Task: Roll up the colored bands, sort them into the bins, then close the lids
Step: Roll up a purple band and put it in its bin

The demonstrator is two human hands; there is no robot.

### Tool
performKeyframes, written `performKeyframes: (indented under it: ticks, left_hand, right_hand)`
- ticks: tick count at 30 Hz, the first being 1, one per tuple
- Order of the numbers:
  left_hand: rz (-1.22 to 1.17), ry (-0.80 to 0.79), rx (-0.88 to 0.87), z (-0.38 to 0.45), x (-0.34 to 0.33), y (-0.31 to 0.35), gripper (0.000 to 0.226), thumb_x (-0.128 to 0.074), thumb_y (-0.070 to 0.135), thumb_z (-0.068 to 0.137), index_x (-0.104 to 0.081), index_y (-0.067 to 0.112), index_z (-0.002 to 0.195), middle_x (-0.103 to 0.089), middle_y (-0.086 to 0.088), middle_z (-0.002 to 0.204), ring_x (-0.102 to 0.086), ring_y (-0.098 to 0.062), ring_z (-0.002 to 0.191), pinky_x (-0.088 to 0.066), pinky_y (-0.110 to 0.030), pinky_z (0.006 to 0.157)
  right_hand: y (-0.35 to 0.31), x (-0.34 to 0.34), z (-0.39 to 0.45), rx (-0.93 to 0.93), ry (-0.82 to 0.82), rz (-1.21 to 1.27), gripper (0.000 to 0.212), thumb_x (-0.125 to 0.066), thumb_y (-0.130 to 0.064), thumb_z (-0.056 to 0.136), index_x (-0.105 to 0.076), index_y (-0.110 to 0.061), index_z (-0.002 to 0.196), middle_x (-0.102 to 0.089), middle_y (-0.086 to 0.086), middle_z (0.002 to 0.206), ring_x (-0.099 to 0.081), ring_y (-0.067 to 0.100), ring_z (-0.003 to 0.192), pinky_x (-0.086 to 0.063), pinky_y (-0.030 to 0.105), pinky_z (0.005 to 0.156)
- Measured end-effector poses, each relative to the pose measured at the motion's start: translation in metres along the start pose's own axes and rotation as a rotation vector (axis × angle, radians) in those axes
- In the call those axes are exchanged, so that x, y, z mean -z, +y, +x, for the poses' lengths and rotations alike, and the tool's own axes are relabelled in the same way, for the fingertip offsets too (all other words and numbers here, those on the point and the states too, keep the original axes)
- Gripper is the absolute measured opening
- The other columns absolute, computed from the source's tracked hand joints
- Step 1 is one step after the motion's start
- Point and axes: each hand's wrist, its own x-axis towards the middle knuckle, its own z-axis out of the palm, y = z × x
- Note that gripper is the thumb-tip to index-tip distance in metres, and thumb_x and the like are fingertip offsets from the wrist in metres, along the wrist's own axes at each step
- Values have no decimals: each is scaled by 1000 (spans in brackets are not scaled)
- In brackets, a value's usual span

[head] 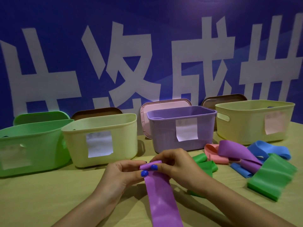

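Purple band [161,199] ran from the bottom edge up to both hands above the table [49,194]. Left hand [122,173] and right hand [173,163] pinched its rolled top end, before the purple bin [182,130].

My purple band [161,199] hangs toward six o'clock, its top rolled; four open bins [101,138] line twelve o'clock.

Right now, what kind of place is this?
Probably a staged sorting table, not a home: labelled bins like the purple bin lined up, loose bands like the blue band, and a big printed banner behind.
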Motion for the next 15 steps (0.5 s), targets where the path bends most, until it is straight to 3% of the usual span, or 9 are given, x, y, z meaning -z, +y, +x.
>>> performKeyframes:
  ticks: [3,5,9,15]
  left_hand:
    - [-55,-32,63,1,1,0,43,-70,-8,49,-66,-8,92,-71,-26,86,-71,-25,70,-59,-26,60]
    - [-107,-88,107,0,2,2,43,-68,-11,52,-65,-9,94,-71,-26,87,-71,-24,69,-58,-25,57]
    - [-172,-139,149,-1,0,3,22,-65,-6,62,-73,-8,82,-70,-26,91,-72,-26,74,-59,-26,59]
    - [-75,-52,47,-1,-1,-1,20,-70,-8,50,-75,-1,68,-72,-23,83,-71,-23,69,-56,-22,57]
  right_hand:
    - [1,0,2,-12,18,-4,14,-68,-22,85,-73,-21,97,-72,0,88,-67,19,83,-57,35,72]
    - [1,1,1,-55,-14,67,13,-69,-19,84,-74,-20,96,-72,3,86,-68,19,81,-58,31,69]
    - [0,6,2,-95,-62,186,14,-68,-13,83,-73,-14,96,-70,-1,81,-65,6,71,-49,14,59]
    - [0,7,2,-135,-123,219,20,-71,-8,80,-73,-11,100,-70,-4,83,-66,3,74,-51,14,65]
